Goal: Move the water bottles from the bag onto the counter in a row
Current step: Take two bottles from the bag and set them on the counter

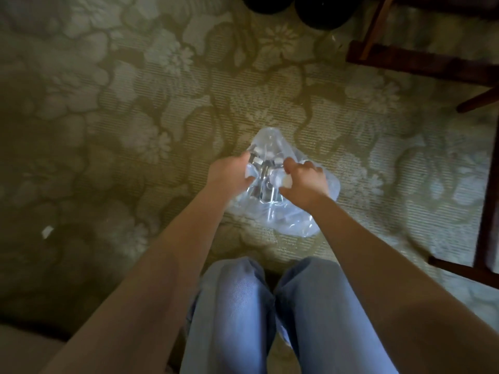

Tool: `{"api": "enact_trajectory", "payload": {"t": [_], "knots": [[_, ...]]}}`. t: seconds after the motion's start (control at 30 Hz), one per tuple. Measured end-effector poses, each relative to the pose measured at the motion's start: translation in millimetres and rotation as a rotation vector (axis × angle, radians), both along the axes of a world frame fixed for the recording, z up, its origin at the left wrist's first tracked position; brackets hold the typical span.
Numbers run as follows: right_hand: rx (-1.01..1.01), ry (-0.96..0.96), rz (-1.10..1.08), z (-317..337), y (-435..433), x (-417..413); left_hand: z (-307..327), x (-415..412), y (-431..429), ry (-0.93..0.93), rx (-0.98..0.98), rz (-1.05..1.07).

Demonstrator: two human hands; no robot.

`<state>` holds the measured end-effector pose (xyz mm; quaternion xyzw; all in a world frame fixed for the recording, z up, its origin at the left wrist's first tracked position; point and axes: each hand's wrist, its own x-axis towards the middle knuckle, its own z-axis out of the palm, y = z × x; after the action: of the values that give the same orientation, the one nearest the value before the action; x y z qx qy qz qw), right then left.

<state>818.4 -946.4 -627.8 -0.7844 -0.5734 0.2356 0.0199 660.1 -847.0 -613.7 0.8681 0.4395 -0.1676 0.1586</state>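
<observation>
**Floor lot: one bag of bottles, two hands at its mouth**

Carpet [121,76], one, green-beige with a pale flower pattern, filled the view.
- White scrap [47,232], one, lay on the carpet at far left.
- Left hand [229,171], one, fingers curled into the bag's left rim, grasping the plastic.
- Clear plastic bag [297,222], one, sat on the carpet between the hands, mouth upward.
- Water bottles [263,182] stood inside the bag. Two white caps [259,151] showed, but blur hid the full count.
- Right hand [303,182], one, fingers curled over the right rim, grasping the plastic beside a cap.
- Jeans legs [237,306], two, sat below the bag.
- Dark round objects [321,12], two, lay at the top edge.
- Dark wooden frame [421,60] stood at right.
</observation>
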Motion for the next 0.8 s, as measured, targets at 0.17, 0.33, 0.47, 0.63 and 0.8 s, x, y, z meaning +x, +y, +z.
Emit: {"api": "enact_trajectory", "payload": {"t": [0.17, 0.33, 0.47, 0.63, 0.8], "knots": [[0.045, -0.119, 0.132, 104, 15, 9, 96, -11, -1, 0.017, 0.032, 0.06], [0.011, -0.106, 0.223, 218, 16, -2, 211, -28, -2, 0.023, -0.041, 0.127], [-0.019, -0.02, 0.214, 309, 22, -12, 302, -41, -6, 0.026, -0.105, 0.193], [-0.019, 0.031, 0.255, 391, 43, -38, 384, -71, -10, -0.061, -0.12, 0.355], [0.038, 0.047, 0.335, 441, 81, -86, 442, -122, 1, -0.126, -0.068, 0.398]]}}
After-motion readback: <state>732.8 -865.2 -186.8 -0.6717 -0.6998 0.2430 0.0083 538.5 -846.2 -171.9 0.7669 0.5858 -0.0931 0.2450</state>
